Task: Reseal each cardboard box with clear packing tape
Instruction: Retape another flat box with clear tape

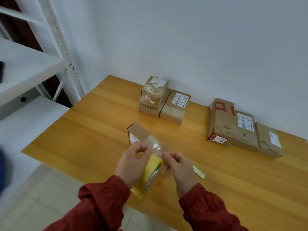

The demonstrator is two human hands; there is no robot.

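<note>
Table (83, 130) of glossy yellow wood: its near edge ran diagonally under both wrists, with the left corner at 9 o'clock. There was bare wood at 9 to 10 o'clock of the hands and a wide bare stretch at 3 to 5 o'clock. Shelf (33, 67), white metal with a perforated upright, stood at 10 o'clock just off the table's far-left end. Left hand (133, 161) gripped the roll (150, 174) from its left side, fingers curled at the top rim and thumb and forefinger closed together there. The roll was yellowish, on edge, with green-white print on its core. Right hand (180, 166) was clenched, its fingertips pinching the strip (155, 145), which was clear, crinkled and glossy and pulled up from the roll. Box (139, 132), small plain cardboard with a white label, sat on the table at 12 o'clock just behind the strip, partly hidden by the hands. Stack (155, 95), a taped box with torn labels on a flat one, stood against the wall at 12, touching a labelled carton (176, 106). Big box (230, 122), scuffed with red marks, lay at 2 o'clock with an end box (268, 140) touching it. A pale slip (199, 171) lay flat at 3 o'clock. Sleeves (103, 202) were red.
</note>
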